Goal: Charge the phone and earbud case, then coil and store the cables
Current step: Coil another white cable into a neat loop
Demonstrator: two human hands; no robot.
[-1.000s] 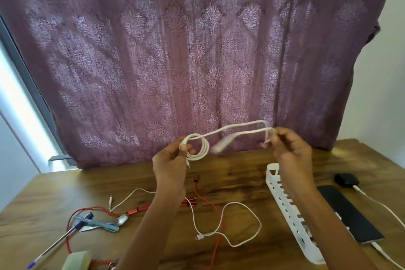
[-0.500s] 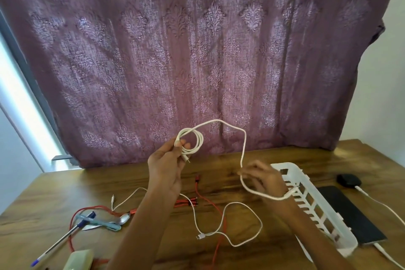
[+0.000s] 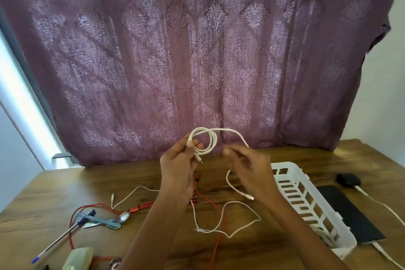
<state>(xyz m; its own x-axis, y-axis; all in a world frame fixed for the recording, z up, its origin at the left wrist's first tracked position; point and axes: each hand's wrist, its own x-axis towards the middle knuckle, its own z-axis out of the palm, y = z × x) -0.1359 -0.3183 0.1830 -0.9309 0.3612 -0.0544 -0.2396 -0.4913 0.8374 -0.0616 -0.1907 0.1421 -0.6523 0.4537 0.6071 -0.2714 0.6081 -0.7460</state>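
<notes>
A purple patterned curtain (image 3: 197, 61) fills the far side, hanging down to a wooden table (image 3: 241, 254). On the right of the table stands a white slotted basket (image 3: 306, 199); some white cable seems to lie at its near end, though the slats hide most of it. Just right of the basket lies a dark phone (image 3: 348, 215) with a white lead at its near end, and beyond it a black earbud case (image 3: 348, 180) with its own white lead running right.

Above the middle of the table, the left hand (image 3: 179, 171) pinches a small coil of white cable (image 3: 205, 141) between thumb and fingers. The cable arcs right to the right hand (image 3: 247, 164), whose fingers are closed lightly on it; its loose tail hangs below that hand.

On the table beneath lie a thin white cable (image 3: 230, 221) and a red cable (image 3: 217, 247), crossing. At the near left are a pen (image 3: 61, 237), a spoon (image 3: 122, 218) and a pale green block (image 3: 79, 258).
</notes>
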